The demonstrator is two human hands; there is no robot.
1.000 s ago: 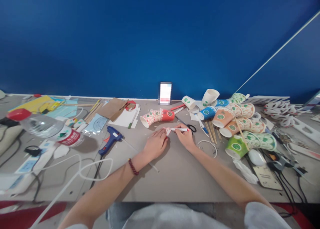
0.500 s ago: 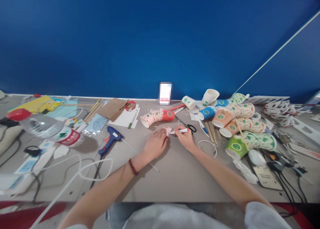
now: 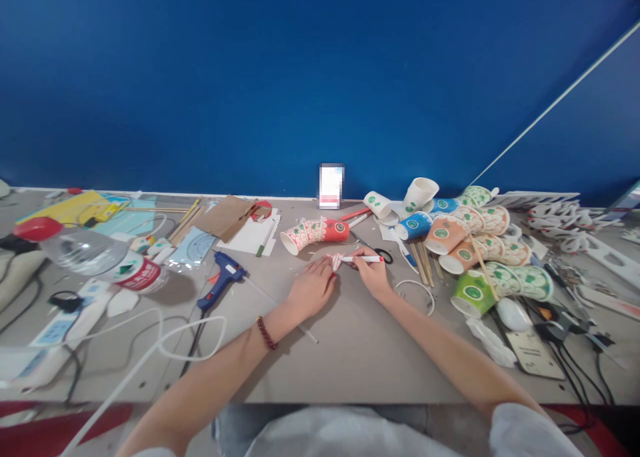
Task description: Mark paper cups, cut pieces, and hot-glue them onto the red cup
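Observation:
Near the middle of the table, my right hand is closed round a white marker with a red end, held nearly level. The marker's tip meets a small white piece with red lines, perhaps paper; its exact kind is too small to tell. My left hand lies flat, palm down, with its fingertips at the left edge of that piece, pressing it to the table. Just behind lies a bent stack of red and white paper cups. Black-handled scissors lie partly behind my right hand.
Left of my hands lie a blue glue gun, a glue stick, a plastic bottle and a power strip. Several coloured paper cups and wooden sticks crowd the right. A phone leans against the blue wall.
The marker has shifted slightly to the right and lies a little more level in my right hand. My left hand has stayed in place.

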